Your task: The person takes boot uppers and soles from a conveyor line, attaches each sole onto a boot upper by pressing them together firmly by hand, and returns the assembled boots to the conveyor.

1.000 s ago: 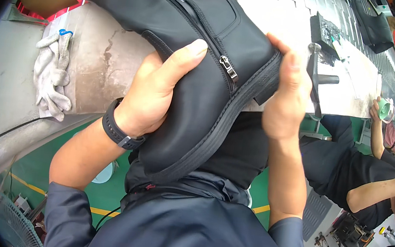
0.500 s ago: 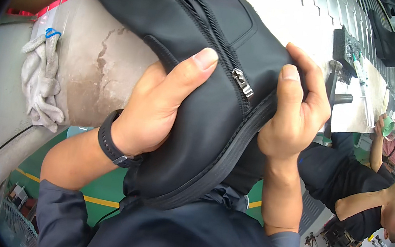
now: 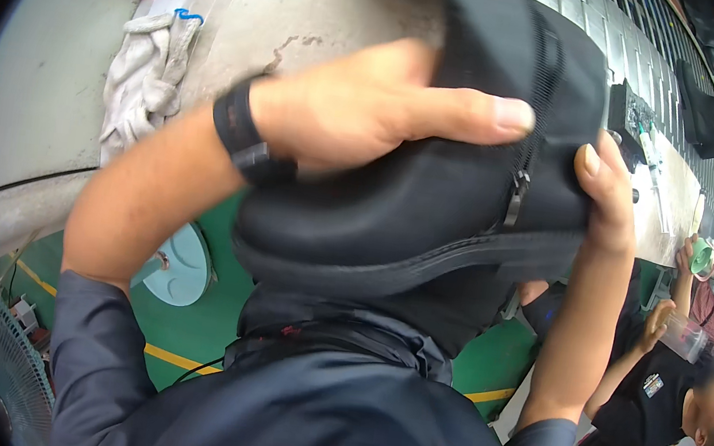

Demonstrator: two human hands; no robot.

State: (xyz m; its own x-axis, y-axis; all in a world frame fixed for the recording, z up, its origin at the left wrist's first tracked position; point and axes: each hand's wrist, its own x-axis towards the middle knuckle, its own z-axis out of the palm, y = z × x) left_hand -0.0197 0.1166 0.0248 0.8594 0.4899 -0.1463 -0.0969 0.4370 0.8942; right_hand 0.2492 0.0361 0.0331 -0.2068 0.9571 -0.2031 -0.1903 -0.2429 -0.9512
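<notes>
Both hands clamp the black boot (image 3: 430, 205) mid-frame; my left hand (image 3: 362, 112) wraps over its upper, my right hand (image 3: 605, 196) pinches the heel end at right; long axis runs left-right, sole facing down.

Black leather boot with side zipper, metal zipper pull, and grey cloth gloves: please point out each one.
Black leather boot (image 3: 394, 210), head view, on its toe upper.
Metal zipper pull (image 3: 516, 200), head view, on the tab.
Grey cloth gloves (image 3: 145, 77), head view, on the bunched middle.
</notes>
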